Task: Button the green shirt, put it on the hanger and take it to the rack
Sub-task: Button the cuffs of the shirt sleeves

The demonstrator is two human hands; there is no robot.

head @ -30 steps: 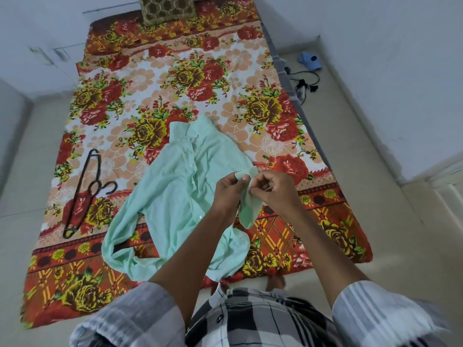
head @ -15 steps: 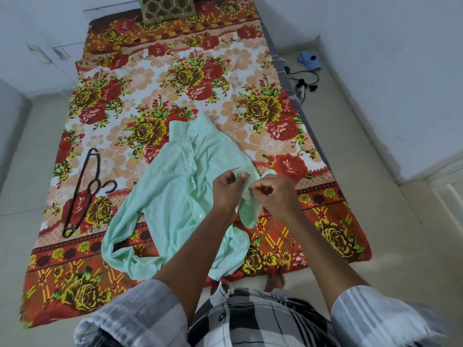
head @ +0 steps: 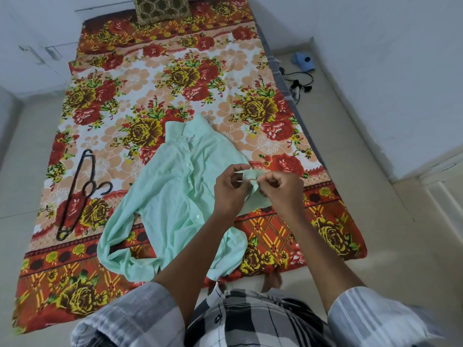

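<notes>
Your left hand (head: 229,189) and right hand (head: 283,190) both pinch the cuff of the pale mint-green cotton shirt (head: 172,196), lifted slightly higher than a second ago; cuff buttoning continues. The shirt lies on the floral bedsheet (head: 140,78), black plastic hanger (head: 80,194) at nine o'clock

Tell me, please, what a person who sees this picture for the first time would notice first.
First, the bright floral bedsheet that fills the middle of the view. On it lies the green shirt, and the left hand and right hand pinch its cuff above the near right part. The dark hanger lies on the sheet at the left.
</notes>
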